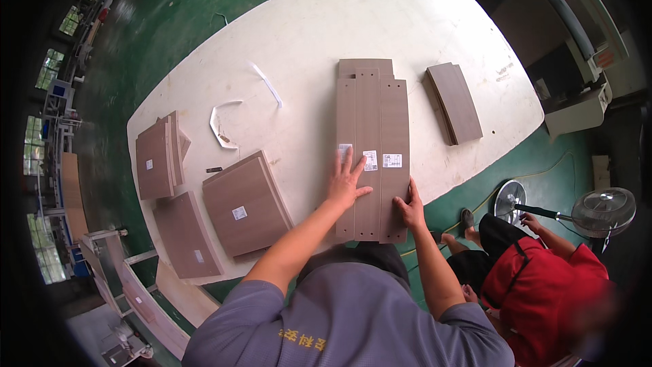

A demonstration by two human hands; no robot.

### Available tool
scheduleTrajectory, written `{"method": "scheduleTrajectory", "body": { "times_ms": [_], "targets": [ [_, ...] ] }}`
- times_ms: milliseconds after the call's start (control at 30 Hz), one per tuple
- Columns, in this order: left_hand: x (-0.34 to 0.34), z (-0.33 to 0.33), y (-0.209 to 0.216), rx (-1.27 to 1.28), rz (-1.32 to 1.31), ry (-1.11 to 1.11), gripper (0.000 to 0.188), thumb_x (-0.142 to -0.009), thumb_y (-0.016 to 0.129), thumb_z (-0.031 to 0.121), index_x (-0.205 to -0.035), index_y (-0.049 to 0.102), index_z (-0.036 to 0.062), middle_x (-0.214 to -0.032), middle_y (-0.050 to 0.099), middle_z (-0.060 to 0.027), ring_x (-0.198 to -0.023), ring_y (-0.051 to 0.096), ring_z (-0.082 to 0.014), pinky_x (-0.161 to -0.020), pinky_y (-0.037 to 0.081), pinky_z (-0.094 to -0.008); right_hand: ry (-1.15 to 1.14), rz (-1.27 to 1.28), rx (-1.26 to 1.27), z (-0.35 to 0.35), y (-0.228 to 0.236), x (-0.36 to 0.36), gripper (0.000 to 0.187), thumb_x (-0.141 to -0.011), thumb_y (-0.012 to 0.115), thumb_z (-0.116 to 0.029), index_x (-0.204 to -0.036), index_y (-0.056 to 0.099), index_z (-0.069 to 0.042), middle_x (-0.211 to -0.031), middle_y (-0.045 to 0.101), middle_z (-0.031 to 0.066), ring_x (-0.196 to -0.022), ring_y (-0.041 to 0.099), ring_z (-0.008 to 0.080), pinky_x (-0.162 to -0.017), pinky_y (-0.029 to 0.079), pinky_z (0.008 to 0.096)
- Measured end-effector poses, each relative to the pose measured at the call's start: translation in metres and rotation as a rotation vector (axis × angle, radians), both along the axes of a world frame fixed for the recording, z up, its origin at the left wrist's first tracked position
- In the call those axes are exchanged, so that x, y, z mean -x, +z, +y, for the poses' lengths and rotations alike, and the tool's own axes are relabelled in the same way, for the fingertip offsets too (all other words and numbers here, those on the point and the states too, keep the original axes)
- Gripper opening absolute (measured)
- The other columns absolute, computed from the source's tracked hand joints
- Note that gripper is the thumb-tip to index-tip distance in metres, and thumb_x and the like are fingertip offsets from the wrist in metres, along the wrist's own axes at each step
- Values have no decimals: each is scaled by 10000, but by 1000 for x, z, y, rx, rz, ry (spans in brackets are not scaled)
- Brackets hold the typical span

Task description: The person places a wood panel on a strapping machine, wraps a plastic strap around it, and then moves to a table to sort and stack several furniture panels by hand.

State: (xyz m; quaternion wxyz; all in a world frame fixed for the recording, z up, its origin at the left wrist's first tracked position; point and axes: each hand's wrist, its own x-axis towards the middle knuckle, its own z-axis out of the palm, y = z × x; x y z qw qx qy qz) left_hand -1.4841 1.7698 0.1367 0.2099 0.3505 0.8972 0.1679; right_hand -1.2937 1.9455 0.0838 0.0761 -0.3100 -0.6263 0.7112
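Three long brown wood-grain boards (367, 119) lie side by side in front of me, each with a white label and small holes near its ends. Another brown board (365, 64) shows from under their far end. My left hand (346, 187) rests on the left and middle boards, fingers spread, close to the labels. At the right board's outer edge is my right hand (409, 209), thumb on the top face and fingers down along the side, partly hidden. The boards' near ends reach the table edge by my waist.
The white table (305, 47) also bears brown panel stacks (248, 204) at left, a shorter stack (454, 103) at right, white strips (266, 85) and a small dark object (214, 170). A person in red (543, 285) sits at right near a fan (603, 212).
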Motion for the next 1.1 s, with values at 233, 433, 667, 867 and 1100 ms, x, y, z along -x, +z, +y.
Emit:
{"method": "scheduleTrajectory", "body": {
  "times_ms": [233,433,667,867,1100],
  "targets": [
    [5,-17,-74,-643,-92,551,953,-918,744,503,-1593,305,-5,-1666,232,-282,-1552,246,-383,-1222,318,-451,19,-26,-116,8,-10,20,827,-892,695,-23,-1611,286,-24,-1537,496,189,-1424,468,269,-1184,358,374],
    [6,-24,-82,-472,-483,696,882,-1000,654,464,-1561,278,-103,-1513,491,-294,-1449,447,-367,-1201,341,-407,26,-64,-129,8,8,34,809,-896,683,-22,-1605,294,-18,-1523,505,192,-1412,478,272,-1180,363,371],
    [25,-12,-100,-607,-380,704,726,-994,676,409,-1435,443,-118,-1394,577,-307,-1299,569,-384,-1098,439,-453,-3,-51,-43,7,4,36,791,-892,723,-37,-1579,331,-1,-1469,545,204,-1343,539,253,-1121,429,352],
    [28,-9,-72,-552,-156,728,535,-964,724,348,-1294,590,-51,-1174,682,-234,-1081,655,-316,-967,505,-434,31,-268,-70,17,-2,39,457,-929,726,-93,-1338,556,20,-1197,688,122,-1081,642,189,-959,507,324],
    [21,9,-26,-863,-270,764,383,-1009,676,299,-1173,689,-47,-1039,728,-191,-997,687,-259,-908,524,-391,-29,-227,-16,19,-17,39,423,-949,744,-218,-1262,598,26,-1140,706,119,-1012,654,183,-906,513,323]
  ]
}}
